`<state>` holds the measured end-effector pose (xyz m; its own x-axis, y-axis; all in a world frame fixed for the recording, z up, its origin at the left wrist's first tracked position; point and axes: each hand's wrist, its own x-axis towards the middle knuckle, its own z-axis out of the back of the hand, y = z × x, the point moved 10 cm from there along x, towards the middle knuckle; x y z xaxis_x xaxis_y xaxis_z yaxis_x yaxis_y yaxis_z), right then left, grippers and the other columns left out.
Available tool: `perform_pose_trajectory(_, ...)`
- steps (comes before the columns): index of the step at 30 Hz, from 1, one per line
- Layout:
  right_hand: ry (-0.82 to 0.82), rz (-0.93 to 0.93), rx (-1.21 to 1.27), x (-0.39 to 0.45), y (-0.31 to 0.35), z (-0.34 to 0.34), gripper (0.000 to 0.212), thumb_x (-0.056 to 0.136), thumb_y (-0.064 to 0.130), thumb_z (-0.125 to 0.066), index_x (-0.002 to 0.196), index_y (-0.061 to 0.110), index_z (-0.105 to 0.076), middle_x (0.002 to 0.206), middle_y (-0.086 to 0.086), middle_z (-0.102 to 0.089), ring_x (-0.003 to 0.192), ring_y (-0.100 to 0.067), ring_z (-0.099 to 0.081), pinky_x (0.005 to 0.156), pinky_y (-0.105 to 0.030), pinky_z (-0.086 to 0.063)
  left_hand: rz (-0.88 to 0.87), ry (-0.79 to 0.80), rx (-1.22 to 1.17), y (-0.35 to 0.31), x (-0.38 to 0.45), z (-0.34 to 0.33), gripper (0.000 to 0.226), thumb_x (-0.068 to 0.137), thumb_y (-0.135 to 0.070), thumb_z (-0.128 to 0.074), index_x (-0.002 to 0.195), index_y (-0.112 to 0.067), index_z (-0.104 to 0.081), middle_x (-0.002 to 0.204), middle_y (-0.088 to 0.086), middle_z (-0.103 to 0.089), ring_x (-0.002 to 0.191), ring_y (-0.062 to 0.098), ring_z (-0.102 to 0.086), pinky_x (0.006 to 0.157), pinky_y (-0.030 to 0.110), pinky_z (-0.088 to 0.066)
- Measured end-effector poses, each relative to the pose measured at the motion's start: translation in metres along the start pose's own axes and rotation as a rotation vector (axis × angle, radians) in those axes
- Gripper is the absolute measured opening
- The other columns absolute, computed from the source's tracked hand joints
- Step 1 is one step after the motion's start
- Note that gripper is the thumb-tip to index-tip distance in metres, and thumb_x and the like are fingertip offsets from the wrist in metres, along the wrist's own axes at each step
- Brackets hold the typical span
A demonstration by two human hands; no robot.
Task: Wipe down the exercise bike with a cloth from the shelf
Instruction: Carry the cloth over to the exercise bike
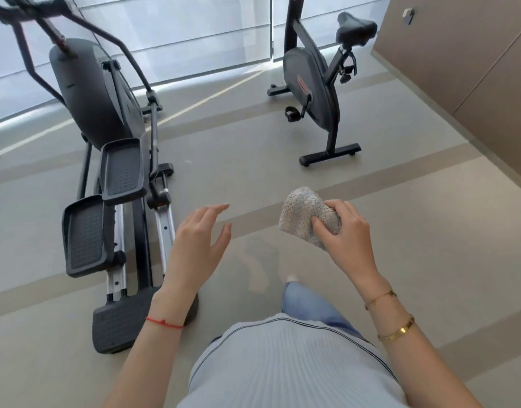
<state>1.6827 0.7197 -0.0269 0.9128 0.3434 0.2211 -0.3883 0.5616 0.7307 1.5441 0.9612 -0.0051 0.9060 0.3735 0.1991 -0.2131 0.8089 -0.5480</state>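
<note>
Across the room by the shaded window stands the exercise bike (315,92), black, its saddle (355,26) toward the brown wall panels (474,69) on the right and one pedal (291,113) hanging low on the near side. Its rear foot bar (331,154) rests flat on the grey floor (253,160), which is banded with paler stripes. Nobody is touching the bike; it is well apart from the person.

Nearer, the cloth (308,214), a grey mottled one bunched into a lump, sits in the right hand (344,234), whose fingers and thumb are curled round its lower end so that the top of it stands free above the knuckles. Two gold bracelets (396,328) circle that wrist.

Just to the side, the left hand (197,240) hangs in the air with fingers spread and relaxed, holding nothing, a red string (164,321) round its wrist.

Off to the left, an elliptical trainer (106,142) stands with its two footplates (122,170) side by side and its rails running back toward the person, who wears a pale ribbed top (288,366) and blue jeans (309,307).
</note>
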Motion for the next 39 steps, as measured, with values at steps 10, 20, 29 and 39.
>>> perform_pose_trajectory(10,0.017,0.008,0.005,0.222,-0.029,-0.065,0.021,0.085,0.025,-0.07,0.105,0.018,-0.064,0.096,0.001,-0.062,0.083,-0.018,-0.059,0.077,-0.035,-0.046,0.042,0.004,-0.003,0.049,0.217,-0.035,0.036,0.096,-0.023,-0.057,0.131,-0.016,-0.056,0.124,0.001,-0.062,0.118,0.017,-0.054,0.102,0.032,-0.042)
perform_pose_trajectory(20,0.045,0.106,0.02,0.477,-0.006,-0.121,0.023,0.087,0.026,-0.068,0.107,0.015,-0.063,0.096,0.005,-0.057,0.085,-0.015,-0.055,0.081,-0.033,-0.045,0.062,-0.068,-0.001,0.085,0.452,-0.032,0.034,0.096,-0.024,-0.055,0.13,-0.016,-0.057,0.123,0.0,-0.062,0.115,0.018,-0.056,0.099,0.034,-0.046)
perform_pose_trajectory(29,0.047,0.058,0.046,0.635,-0.02,-0.196,0.023,0.087,0.025,-0.069,0.106,0.015,-0.064,0.097,0.001,-0.062,0.085,-0.017,-0.058,0.08,-0.038,-0.049,0.047,-0.048,-0.008,0.155,0.627,-0.05,0.036,0.095,-0.029,-0.051,0.128,-0.016,-0.058,0.123,0.0,-0.063,0.114,0.018,-0.057,0.097,0.037,-0.048)
perform_pose_trajectory(39,-0.096,-0.003,0.05,0.85,0.002,-0.262,0.022,0.087,0.026,-0.069,0.106,0.017,-0.063,0.094,0.006,-0.057,0.083,-0.01,-0.055,0.072,-0.006,-0.039,-0.052,-0.018,-0.021,0.224,0.879,-0.036,0.032,0.096,-0.023,-0.056,0.128,-0.019,-0.058,0.121,-0.002,-0.062,0.114,0.017,-0.055,0.098,0.039,-0.046)
